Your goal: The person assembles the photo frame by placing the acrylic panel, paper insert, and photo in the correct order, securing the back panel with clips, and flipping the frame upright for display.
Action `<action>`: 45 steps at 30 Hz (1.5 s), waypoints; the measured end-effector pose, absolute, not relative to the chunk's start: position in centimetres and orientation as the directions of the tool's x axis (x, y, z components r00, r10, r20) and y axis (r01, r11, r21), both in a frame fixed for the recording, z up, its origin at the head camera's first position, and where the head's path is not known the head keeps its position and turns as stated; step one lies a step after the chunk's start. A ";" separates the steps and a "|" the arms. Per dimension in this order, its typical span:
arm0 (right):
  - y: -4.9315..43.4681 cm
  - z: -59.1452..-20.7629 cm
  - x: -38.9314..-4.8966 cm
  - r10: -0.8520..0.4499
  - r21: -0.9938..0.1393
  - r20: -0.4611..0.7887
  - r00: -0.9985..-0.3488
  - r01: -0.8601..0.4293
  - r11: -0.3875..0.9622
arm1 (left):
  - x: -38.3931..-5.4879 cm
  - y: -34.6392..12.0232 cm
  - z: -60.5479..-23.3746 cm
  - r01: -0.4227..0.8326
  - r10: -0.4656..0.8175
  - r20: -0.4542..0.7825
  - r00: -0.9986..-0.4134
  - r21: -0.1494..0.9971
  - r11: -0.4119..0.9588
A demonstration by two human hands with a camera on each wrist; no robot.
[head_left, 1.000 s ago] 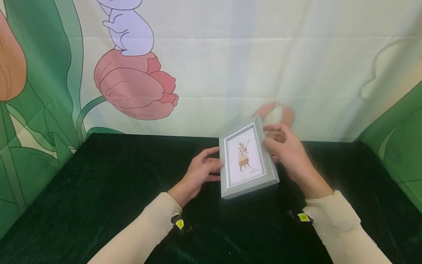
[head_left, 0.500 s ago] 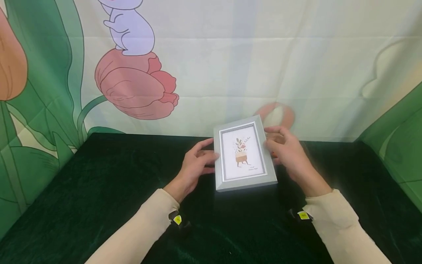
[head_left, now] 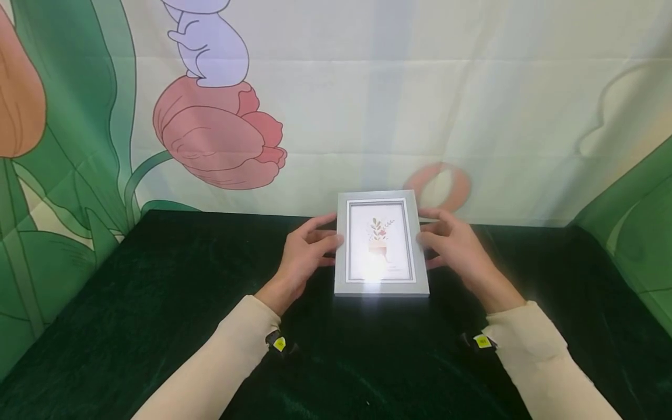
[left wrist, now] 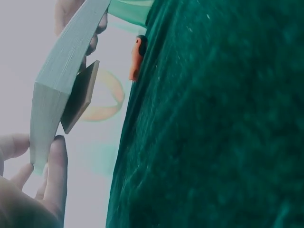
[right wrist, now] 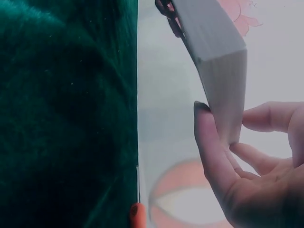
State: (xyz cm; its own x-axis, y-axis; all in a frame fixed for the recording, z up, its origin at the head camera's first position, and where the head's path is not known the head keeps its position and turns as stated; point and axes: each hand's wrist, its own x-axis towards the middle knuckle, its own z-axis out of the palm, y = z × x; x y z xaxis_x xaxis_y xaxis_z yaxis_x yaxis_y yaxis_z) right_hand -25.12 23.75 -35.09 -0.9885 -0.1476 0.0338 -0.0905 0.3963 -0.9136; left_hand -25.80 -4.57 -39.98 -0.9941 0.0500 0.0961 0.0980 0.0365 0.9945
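A pale grey picture frame, with a potted-plant print, faces me held up over the dark green cloth. My left hand pinches its left edge, thumb on the front and fingers behind. On the right edge, my right hand holds it the same way. A brown stand flap sticks out from the frame's back in the left wrist view. Glare whitens the lower part of the print. An orange and black handle lies on the cloth beyond; the right wrist view shows an orange handle with a thin metal shaft.
Dark green velvety cloth covers the table. Behind its far edge hangs a pale curtain printed with a tulip and a white animal. Green printed fabric borders the right side.
The picture frame has turned from a slant to face me squarely, its left side swinging left and up. My left hand moved left with it; the right hand stayed near its place.
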 end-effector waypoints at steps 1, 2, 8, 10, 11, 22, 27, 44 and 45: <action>23.8 -35.2 -25.2 -0.151 -0.912 0.034 -0.988 -0.092 0.399 | -25.8 -4.6 -39.9 0.106 0.047 0.104 -0.993 0.993 0.051; 23.8 -35.3 -25.3 -0.155 -0.913 0.036 -0.987 -0.096 0.397 | -25.8 -4.6 -39.9 0.113 0.044 0.110 -0.993 0.992 0.064; 23.8 -36.0 -25.6 -0.171 -0.915 0.045 -0.984 -0.109 0.387 | -25.8 -4.6 -39.9 0.119 0.033 0.116 -0.993 0.986 0.120; 23.8 -36.2 -25.6 -0.175 -0.915 0.047 -0.984 -0.112 0.388 | -25.9 -4.7 -40.0 0.118 0.033 0.114 -0.993 0.985 0.128; 23.7 -36.3 -25.7 -0.175 -0.913 0.047 -0.983 -0.114 0.392 | -25.9 -4.7 -40.0 0.118 0.033 0.115 -0.993 0.984 0.132; 23.2 -37.8 -25.8 -0.173 -0.902 0.010 -0.985 -0.083 0.423 | -26.2 -4.9 -40.3 0.056 0.045 0.049 -0.998 0.982 0.180; 23.1 -38.4 -26.0 -0.206 -0.903 -0.035 -0.978 -0.058 0.425 | -26.4 -5.2 -40.7 0.020 0.068 0.005 -0.998 0.974 0.224; 23.0 -39.9 -26.8 -0.249 -0.893 -0.131 -0.960 0.005 0.450 | -27.0 -5.7 -41.9 -0.045 0.101 -0.077 -0.992 0.956 0.291; 23.0 -40.0 -26.8 -0.248 -0.892 -0.135 -0.959 0.008 0.453 | -27.0 -5.7 -42.0 -0.043 0.103 -0.076 -0.992 0.955 0.293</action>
